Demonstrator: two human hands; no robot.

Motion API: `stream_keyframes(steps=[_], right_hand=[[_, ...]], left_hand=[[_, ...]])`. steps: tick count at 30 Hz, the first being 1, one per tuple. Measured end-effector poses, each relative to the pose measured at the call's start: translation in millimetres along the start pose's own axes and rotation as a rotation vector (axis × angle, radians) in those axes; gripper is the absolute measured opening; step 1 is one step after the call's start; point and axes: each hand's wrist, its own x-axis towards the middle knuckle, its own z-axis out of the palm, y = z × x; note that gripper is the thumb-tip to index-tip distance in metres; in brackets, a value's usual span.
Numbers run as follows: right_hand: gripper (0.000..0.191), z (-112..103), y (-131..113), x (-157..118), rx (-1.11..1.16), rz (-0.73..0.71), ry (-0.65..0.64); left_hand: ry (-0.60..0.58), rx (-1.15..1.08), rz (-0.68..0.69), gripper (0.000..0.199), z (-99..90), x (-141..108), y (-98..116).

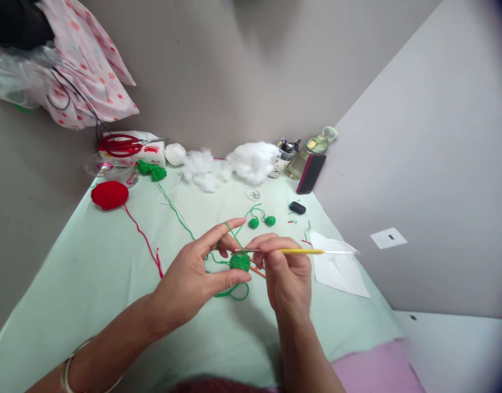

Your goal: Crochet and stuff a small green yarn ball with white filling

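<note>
My left hand point(193, 273) pinches a small round green crochet piece point(239, 262) between thumb and fingers, with green yarn looped over the raised index finger. A crochet hook point(302, 251) with a yellow handle is gripped in my right hand point(287, 270), its metal tip at the top of the green piece. Behind and below the piece shows part of an orange stick point(257, 271). Loose green yarn point(237, 292) loops on the table under my hands. Two little green crocheted balls point(254, 222) with yarn tails lie just beyond them.
A red yarn ball point(109, 195), green yarn point(153, 170), red scissors point(122, 146) and white stuffing point(253, 162) line the back. At right are a pen cup point(281, 158), bottle point(306, 158), phone point(311, 173), black object point(297, 208) and white paper point(339, 265).
</note>
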Motion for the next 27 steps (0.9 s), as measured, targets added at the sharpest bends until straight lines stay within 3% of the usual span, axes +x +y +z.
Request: stream_keyframes(steps=[5, 12, 17, 21, 25, 27], right_hand=[[0.015, -1.0, -4.5, 5.9, 0.145, 0.1, -0.025], [0.019, -14.1, -8.3, 6.1, -0.009, 0.052, -0.15], [0.018, -11.4, -14.1, 3.9, -0.296, -0.14, -0.165], [0.026, -8.4, -10.8, -1.4, -0.572, -0.388, -0.236], [0.045, -8.9, 1.4, -13.5, -0.942, -0.654, -0.098], [0.05, -7.6, 5.1, -17.6, -0.987, -0.736, -0.026]], left_hand=[[-0.003, 0.018, -0.034, 0.068, -0.9, 1.1, 1.4], [-0.024, 0.015, -0.019, 0.062, -2.8, 2.8, 0.8], [-0.006, 0.001, -0.016, 0.061, -2.5, 4.1, -3.2], [0.027, -0.033, 0.019, 0.057, 1.8, 3.8, -8.6], [-0.008, -0.3, -0.022, 0.055, 14.7, -1.5, -11.9], [-0.056, -0.476, -0.11, 0.055, 20.0, -3.7, -11.5]])
